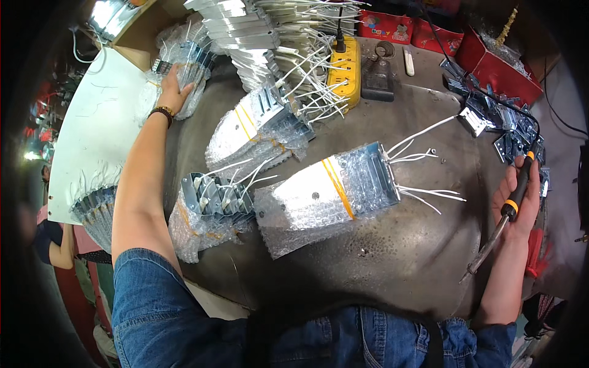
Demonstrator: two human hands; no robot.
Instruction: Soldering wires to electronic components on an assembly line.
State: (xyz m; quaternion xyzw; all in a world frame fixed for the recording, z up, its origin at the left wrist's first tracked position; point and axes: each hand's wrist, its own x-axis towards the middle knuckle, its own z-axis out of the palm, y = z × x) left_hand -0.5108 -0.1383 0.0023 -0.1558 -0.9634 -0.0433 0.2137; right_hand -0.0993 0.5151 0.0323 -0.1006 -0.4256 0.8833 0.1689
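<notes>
At the far left, my left hand (174, 90) lies with thumb and fingers apart against a bubble-wrapped bundle of metal parts (195, 70). My right hand (518, 196) is palm up at the right, holding a soldering iron (519, 187) with a black handle and orange bands. Its metal tip points down toward the lower left, and its cord runs off the upper end. Beyond that hand lies a heap of loose metal brackets (509, 122). In the middle rests a bubble-wrapped bundle (325, 193) with orange bands, its white wires pointing right.
Two more wrapped bundles, one upper (248, 126) and one lower (211, 211), lie left of centre. Behind them are stacked silver strips (239, 37) with white wires, a yellow power strip (345, 73) and a black block (377, 80). A red box (500, 67) stands at the back right.
</notes>
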